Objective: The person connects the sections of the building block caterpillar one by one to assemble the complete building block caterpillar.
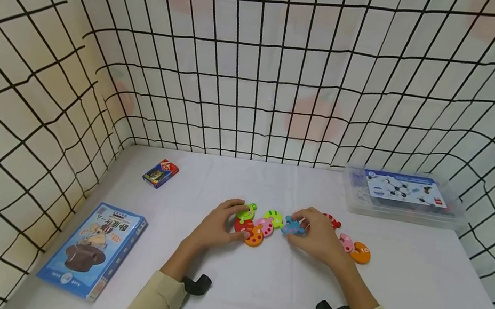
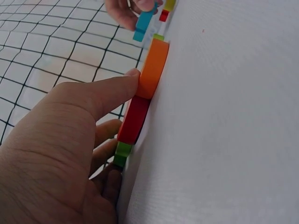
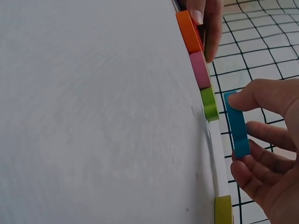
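Observation:
In the head view, a row of joined animal-shaped puzzle pieces lies mid-table: a green head piece (image 1: 246,212), a red piece (image 1: 243,225), an orange piece (image 1: 254,236), a pink piece (image 1: 265,226) and a lime striped piece (image 1: 274,218). My left hand (image 1: 219,224) spans the left end, its thumb against the orange piece (image 2: 153,70) and its fingers curved around by the green and red ones. Between thumb and fingertips, my right hand (image 1: 318,236) pinches a blue dotted puzzle piece (image 3: 237,123), lifted off the table beside the lime piece (image 3: 210,103).
Right of my right hand lie a red striped piece (image 1: 333,221), a pink piece (image 1: 346,242) and an orange piece (image 1: 361,253) marked 10. A blue game box (image 1: 93,249) and a small card box (image 1: 161,173) sit left. A clear plastic case (image 1: 406,196) stands back right, near black wire mesh (image 1: 281,62).

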{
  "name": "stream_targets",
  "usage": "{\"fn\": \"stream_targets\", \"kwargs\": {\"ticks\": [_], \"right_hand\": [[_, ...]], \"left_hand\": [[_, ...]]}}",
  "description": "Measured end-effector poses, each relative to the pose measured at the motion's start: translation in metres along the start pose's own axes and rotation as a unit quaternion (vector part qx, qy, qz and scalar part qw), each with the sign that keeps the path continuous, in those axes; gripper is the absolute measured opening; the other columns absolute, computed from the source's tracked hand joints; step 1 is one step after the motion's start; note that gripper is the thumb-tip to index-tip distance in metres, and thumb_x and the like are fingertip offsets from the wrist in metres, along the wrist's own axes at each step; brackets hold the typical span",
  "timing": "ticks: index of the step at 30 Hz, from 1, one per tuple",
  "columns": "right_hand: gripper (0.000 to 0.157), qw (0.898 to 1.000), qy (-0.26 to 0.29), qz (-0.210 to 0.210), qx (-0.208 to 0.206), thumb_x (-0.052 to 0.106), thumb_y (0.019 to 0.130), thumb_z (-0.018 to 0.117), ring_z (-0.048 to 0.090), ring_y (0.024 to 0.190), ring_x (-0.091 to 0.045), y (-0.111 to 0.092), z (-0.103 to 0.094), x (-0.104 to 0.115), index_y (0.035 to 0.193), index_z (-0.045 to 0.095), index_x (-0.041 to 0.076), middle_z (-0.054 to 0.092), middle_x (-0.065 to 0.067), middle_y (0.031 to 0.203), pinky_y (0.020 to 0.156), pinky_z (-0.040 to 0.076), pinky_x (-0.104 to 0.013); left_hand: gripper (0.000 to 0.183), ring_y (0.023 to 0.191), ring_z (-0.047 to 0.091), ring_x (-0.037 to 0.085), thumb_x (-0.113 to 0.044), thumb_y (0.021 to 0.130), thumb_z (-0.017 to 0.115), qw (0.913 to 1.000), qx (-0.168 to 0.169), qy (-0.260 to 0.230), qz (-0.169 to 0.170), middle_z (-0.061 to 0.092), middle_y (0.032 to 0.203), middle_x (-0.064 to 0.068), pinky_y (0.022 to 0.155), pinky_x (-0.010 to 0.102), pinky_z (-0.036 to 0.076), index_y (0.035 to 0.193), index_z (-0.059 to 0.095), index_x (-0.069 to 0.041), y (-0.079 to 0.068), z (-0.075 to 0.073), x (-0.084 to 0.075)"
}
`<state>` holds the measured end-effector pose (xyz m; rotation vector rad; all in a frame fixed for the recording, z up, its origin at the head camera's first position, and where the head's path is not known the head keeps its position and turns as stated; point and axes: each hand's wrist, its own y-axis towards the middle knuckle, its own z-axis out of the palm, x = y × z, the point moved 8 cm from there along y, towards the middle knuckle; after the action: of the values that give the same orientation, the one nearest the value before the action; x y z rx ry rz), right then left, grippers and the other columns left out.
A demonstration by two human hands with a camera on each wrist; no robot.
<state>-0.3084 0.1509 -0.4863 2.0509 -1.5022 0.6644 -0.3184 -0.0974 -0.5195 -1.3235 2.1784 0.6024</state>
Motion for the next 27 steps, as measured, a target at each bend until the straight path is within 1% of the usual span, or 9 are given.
{"fn": "stream_targets", "kwargs": {"ticks": [5, 9, 15, 22, 27], "right_hand": [[0.039, 1.0, 0.01, 0.008, -0.014, 0.027, 0.08, 0.087, 0.059, 0.089, -0.019, 0.004, 0.002, 0.002, 0.112, 0.073, 0.01, 0.068, -0.005, 0.106, 0.075, 0.054, -0.026], [0.044, 1.0, 0.01, 0.019, -0.006, 0.031, 0.079, 0.089, 0.06, 0.086, -0.017, 0.006, 0.009, 0.002, 0.115, 0.073, 0.011, 0.068, -0.005, 0.107, 0.073, 0.054, -0.023], [0.047, 1.0, -0.005, 0.025, 0.005, 0.033, 0.079, 0.089, 0.059, 0.084, -0.017, 0.009, 0.016, 0.002, 0.117, 0.072, 0.012, 0.067, -0.005, 0.106, 0.072, 0.054, -0.025], [0.048, 0.999, -0.01, 0.048, 0.015, 0.033, 0.079, 0.089, 0.057, 0.084, -0.017, 0.008, 0.02, -0.001, 0.117, 0.071, 0.012, 0.066, -0.006, 0.105, 0.072, 0.055, -0.025], [0.048, 0.998, -0.012, 0.061, 0.022, 0.032, 0.079, 0.089, 0.057, 0.084, -0.018, 0.007, 0.022, 0.001, 0.118, 0.071, 0.01, 0.067, -0.007, 0.104, 0.075, 0.057, -0.028]], "left_hand": [[0.064, 0.149, 0.042, 0.028, -0.042, 0.089, 0.076, 1.0, -0.003, 0.003, 0.003, 0.046, 0.158, 0.003, 0.122, 0.054, 0.035, 0.146, 0.058, -0.02, 0.001, -0.001, -0.001], [0.064, 0.149, 0.042, 0.029, -0.043, 0.089, 0.076, 1.0, -0.001, -0.003, 0.004, 0.046, 0.158, 0.003, 0.122, 0.056, 0.035, 0.146, 0.058, -0.02, 0.0, -0.001, -0.002], [0.066, 0.149, 0.041, 0.029, -0.045, 0.089, 0.075, 1.0, 0.0, -0.007, 0.006, 0.045, 0.159, 0.003, 0.121, 0.057, 0.035, 0.147, 0.057, -0.02, -0.001, -0.001, -0.002], [0.066, 0.149, 0.041, 0.028, -0.045, 0.089, 0.075, 1.0, 0.0, -0.004, 0.001, 0.045, 0.159, 0.002, 0.121, 0.056, 0.035, 0.147, 0.057, -0.021, 0.0, -0.001, -0.001], [0.065, 0.149, 0.041, 0.028, -0.043, 0.088, 0.075, 1.0, -0.003, 0.0, 0.004, 0.045, 0.159, 0.004, 0.122, 0.056, 0.035, 0.147, 0.057, -0.02, 0.0, 0.0, -0.001]]}}
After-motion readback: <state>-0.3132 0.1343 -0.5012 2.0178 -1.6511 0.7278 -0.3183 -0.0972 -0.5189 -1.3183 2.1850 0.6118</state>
